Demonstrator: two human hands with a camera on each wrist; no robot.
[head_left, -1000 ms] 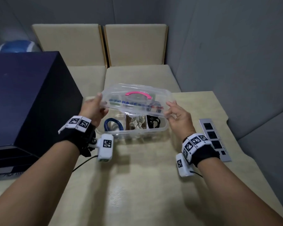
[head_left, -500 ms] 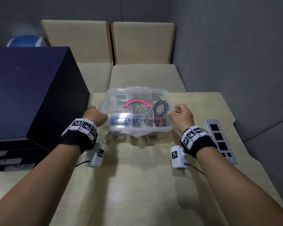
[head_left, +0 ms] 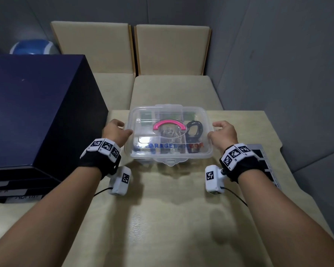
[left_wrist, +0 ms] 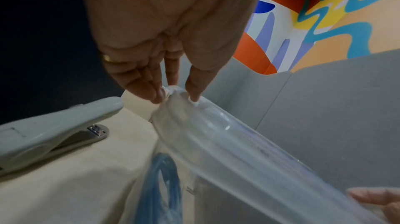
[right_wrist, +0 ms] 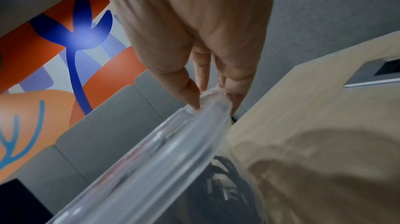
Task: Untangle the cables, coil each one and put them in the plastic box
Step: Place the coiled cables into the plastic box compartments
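Your forearms bare, no sleeves. Your left hand point(head_left: 115, 132): black wrist strap point(head_left: 98, 162), band of white blocks with black square-code markers point(head_left: 104, 147) on top, white camera pod point(head_left: 121, 180) with one marker underneath, thin black cable point(head_left: 101, 191) trailing. Gold ring point(left_wrist: 107, 58) on finger. Your right hand point(head_left: 223, 132): same black strap point(head_left: 241, 166), marker band point(head_left: 235, 154), white pod point(head_left: 213, 179), black cable point(head_left: 237, 197).

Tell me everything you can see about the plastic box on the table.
The plastic box is clear, rectangular with rounded corners, and stands flat on the beige table. Its clear lid is down and carries a pink handle, blue and red lettering, and a front latch tab. Dividers show through; a blue cable, a pale cable and a black cable lie in separate compartments. The left hand and right hand pinch the lid's side edges.
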